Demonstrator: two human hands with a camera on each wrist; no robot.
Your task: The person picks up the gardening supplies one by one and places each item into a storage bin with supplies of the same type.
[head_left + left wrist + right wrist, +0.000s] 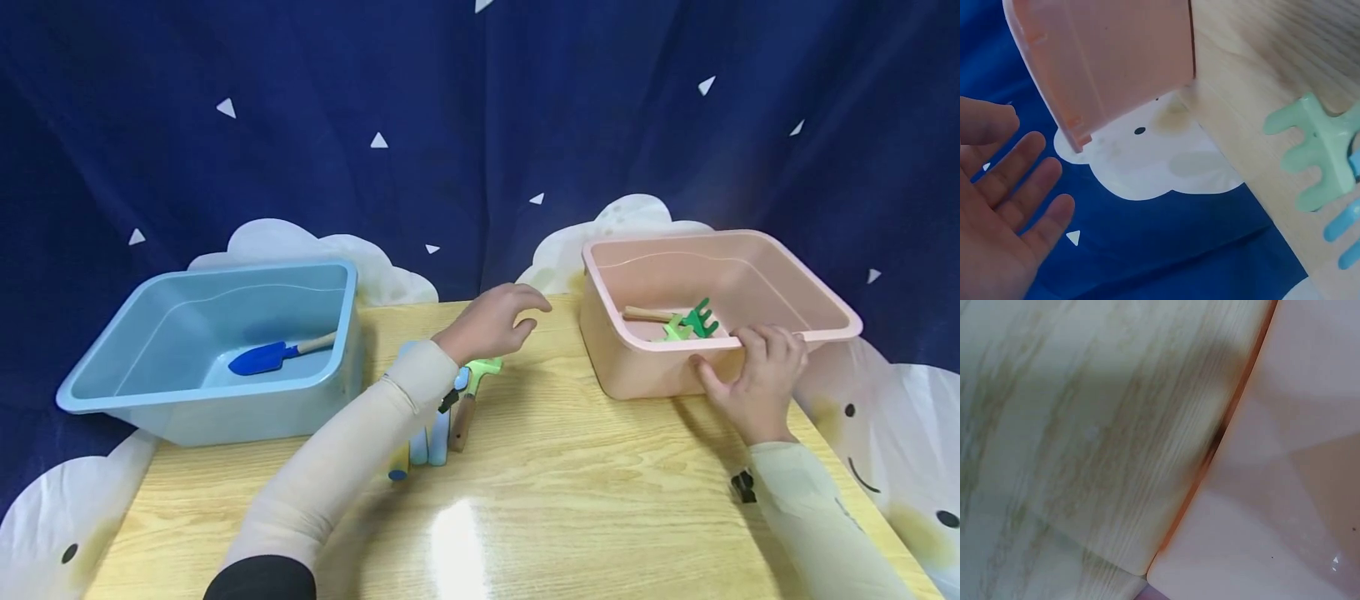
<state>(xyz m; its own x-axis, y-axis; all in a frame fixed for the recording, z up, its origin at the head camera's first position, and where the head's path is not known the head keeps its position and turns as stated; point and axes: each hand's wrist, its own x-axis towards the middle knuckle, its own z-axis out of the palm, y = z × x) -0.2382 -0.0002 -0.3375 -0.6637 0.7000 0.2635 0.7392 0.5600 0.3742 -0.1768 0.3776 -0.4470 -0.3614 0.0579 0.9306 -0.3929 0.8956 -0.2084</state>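
My left hand (497, 321) hovers over the middle of the wooden table (570, 500), fingers loosely spread and holding nothing; in the left wrist view its fingers (1016, 194) are straight. Below it lie a light green toy rake (476, 387) and some blue toy tools (427, 437), partly hidden by my forearm. The green rake head (1316, 153) shows in the left wrist view. My right hand (753, 379) grips the near rim of the pink tub (817, 312), fingers over the edge. Inside lie green rakes (692, 322) with wooden handles.
A light blue tub (135, 367) stands at the left with a blue trowel (270, 355) inside. A dark blue curtain with white clouds hangs behind the table. The pink tub's wall (1297, 487) fills the right wrist view.
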